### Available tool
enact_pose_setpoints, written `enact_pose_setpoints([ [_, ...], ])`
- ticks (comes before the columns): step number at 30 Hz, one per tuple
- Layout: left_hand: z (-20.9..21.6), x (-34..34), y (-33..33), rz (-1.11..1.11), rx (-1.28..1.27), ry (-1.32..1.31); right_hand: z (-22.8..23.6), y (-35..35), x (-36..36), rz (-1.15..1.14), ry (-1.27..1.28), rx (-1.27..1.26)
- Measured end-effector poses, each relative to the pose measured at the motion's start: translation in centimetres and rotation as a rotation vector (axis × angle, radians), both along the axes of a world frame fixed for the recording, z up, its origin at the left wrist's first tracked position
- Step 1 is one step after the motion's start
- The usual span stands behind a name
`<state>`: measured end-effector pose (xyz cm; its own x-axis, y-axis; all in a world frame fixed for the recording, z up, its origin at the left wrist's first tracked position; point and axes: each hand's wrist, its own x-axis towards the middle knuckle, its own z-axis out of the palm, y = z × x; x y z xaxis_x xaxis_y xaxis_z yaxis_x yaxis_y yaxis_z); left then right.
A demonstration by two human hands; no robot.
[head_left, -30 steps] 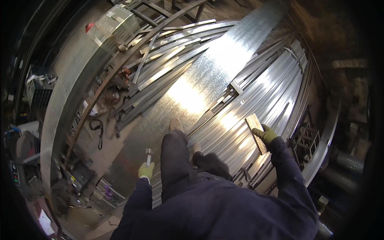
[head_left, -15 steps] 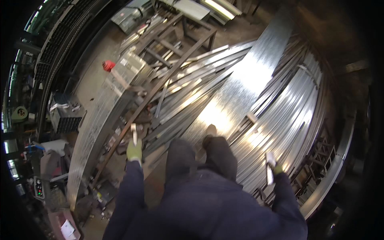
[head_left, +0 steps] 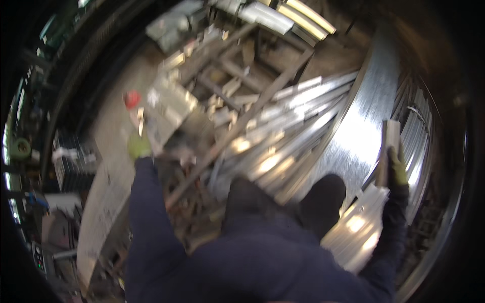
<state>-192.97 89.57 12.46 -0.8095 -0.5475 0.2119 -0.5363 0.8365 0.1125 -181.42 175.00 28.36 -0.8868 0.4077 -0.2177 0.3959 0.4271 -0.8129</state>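
Note:
My left hand (head_left: 139, 147), in a yellow-green glove, is closed around a narrow pale piece (head_left: 141, 122) that sticks up past the fingers. Motion blur hides what kind of thing it is. Beyond it lies a long grey sheet-like beam (head_left: 108, 197), with a red object (head_left: 132, 99) near its far end. On the right, my right hand (head_left: 398, 169), gloved alike, grips a short grey-beige bar (head_left: 390, 136) from its outer side. Below and beside that bar are shiny metal profiles (head_left: 356, 224) and a wide bright metal sheet (head_left: 371, 96).
A brown metal frame (head_left: 262, 98) stands ahead, slanting across the middle. Loose metal strips (head_left: 308, 108) fan out between it and the wide sheet. At left are stacked dark profiles (head_left: 73, 161) and a control box with lit buttons (head_left: 39, 255). Long panels (head_left: 303, 17) lie at the back.
My view has shifted and blurred. My left hand has moved farther forward and left with the pale piece. My right hand has risen forward and right, holding the bar. My legs have stepped apart.

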Motion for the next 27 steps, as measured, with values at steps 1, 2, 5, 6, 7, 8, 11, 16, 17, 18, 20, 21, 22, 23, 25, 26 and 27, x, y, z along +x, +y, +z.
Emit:
enact_pose_setpoints([
  [1,-1.0,0.1,-1.2,-0.046,-0.136,0.037,-2.3,-3.4,-2.0,0.003,-0.064,-0.072],
  [2,-1.9,-2.5,-1.7,-0.069,-0.229,0.127,-4.0,-6.9,-4.2,0.064,-0.027,-0.114],
  [5,-3.0,-2.6,-0.4,-0.043,-0.264,0.214,-7.8,-18.3,-11.9,0.140,-0.084,-0.350],
  [6,-2.5,-2.9,0.4,-0.046,-0.290,0.218,-8.4,-22.2,-15.1,0.136,-0.112,-0.400],
  [7,-2.1,-3.1,1.4,-0.022,-0.251,0.172,-8.3,-25.6,-17.6,0.255,-0.053,-0.331],
  [8,-1.6,-3.2,2.0,-0.022,-0.254,0.185,-8.1,-28.7,-19.9,0.356,-0.041,-0.485],
  [11,-1.0,-3.4,3.7,-0.029,-0.243,0.198,-7.7,-37.6,-28.0,0.602,0.126,-0.519],
  [16,-1.1,-3.1,3.6,-0.034,-0.211,0.217,-10.7,-49.2,-37.7,0.754,0.006,-0.498],
  [17,-1.0,-3.1,3.6,-0.024,-0.213,0.207,-12.1,-51.1,-39.0,0.740,-0.042,-0.481],
  [18,-0.9,-3.0,3.8,-0.028,-0.220,0.210,-13.4,-52.8,-40.4,0.781,-0.026,-0.435],
  [20,-0.7,-3.2,4.0,0.005,-0.225,0.173,-16.2,-55.4,-42.2,0.831,-0.070,-0.509],
  [21,-0.5,-3.3,4.1,0.017,-0.236,0.158,-17.4,-56.4,-42.7,0.889,-0.039,-0.451],
  [22,-0.3,-3.4,4.2,0.025,-0.247,0.142,-18.4,-56.7,-43.0,0.966,-0.053,-0.511],
  [23,0.0,-3.4,4.2,0.035,-0.258,0.122,-19.1,-56.9,-42.9,0.973,-0.021,-0.506],
  [25,0.2,-3.7,4.4,0.060,-0.258,0.113,-20.0,-56.8,-42.8,0.970,0.064,-0.544],
  [26,0.3,-3.9,4.3,0.045,-0.244,0.105,-20.0,-56.6,-43.1,0.978,0.017,-0.322],
  [27,0.5,-3.9,4.4,0.026,-0.236,0.116,-20.0,-56.3,-42.8,1.014,0.044,-0.340],
])
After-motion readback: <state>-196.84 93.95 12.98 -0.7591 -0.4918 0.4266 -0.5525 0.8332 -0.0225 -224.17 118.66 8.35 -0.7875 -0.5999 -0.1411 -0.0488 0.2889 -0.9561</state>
